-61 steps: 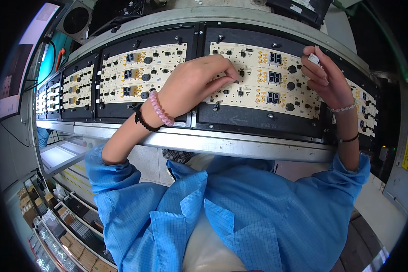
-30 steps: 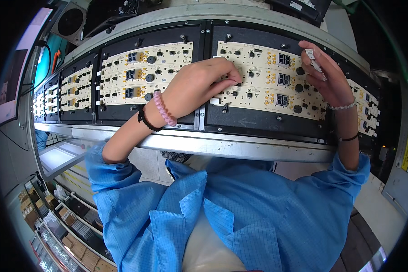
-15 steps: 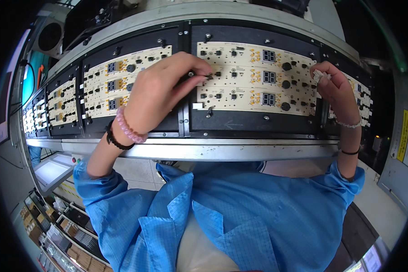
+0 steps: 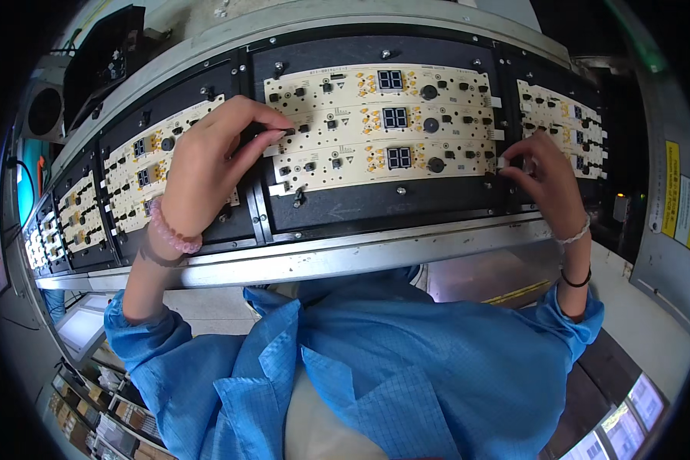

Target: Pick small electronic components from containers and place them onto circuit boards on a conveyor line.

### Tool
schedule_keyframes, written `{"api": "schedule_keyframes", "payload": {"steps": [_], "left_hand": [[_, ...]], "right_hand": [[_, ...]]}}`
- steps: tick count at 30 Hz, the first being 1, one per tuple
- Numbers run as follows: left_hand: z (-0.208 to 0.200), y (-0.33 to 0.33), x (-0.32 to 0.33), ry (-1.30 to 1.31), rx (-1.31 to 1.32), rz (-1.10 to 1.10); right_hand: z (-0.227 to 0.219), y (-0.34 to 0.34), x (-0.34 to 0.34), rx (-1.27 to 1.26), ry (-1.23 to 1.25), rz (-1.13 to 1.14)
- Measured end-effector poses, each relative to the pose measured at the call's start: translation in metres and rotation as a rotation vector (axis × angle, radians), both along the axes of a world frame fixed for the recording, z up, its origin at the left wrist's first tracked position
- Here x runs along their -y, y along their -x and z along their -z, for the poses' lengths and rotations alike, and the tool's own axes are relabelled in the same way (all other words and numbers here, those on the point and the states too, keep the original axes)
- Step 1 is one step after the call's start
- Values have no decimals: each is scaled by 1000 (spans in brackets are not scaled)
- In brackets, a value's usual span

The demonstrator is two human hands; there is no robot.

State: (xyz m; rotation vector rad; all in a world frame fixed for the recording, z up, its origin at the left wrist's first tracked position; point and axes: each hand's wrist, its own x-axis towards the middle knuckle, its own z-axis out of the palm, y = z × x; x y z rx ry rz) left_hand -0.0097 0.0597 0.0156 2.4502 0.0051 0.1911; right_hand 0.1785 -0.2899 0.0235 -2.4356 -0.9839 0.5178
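Cream circuit board [image 4: 383,126] on black carrier [image 4: 376,203]: left hand [image 4: 199,165] pinches small part at board's left edge, right hand [image 4: 548,176] grips white piece [image 4: 504,162] at right edge — seating step, prob. needs careful alignment next.

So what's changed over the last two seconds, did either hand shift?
The left hand moved from the board's middle to its left edge, fingertips now on a small component there. The right hand dropped from the upper right corner to the right edge of the cream circuit board, pinching a small white part. The boards stayed seated in their black carriers.
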Motion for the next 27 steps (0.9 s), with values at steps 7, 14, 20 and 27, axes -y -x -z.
{"api": "schedule_keyframes", "payload": {"steps": [7,14,20,27], "left_hand": [[-3,-2,3,16,-66,-5],[-3,4,-3,-23,-112,-29],[1,7,-3,27,-107,-25],[3,5,-4,31,-15,39]], "right_hand": [[1,18,-5,218,51,-69],[-4,21,-3,269,119,-101],[-1,15,-4,274,91,-164],[-4,12,-10,92,71,-118]]}}
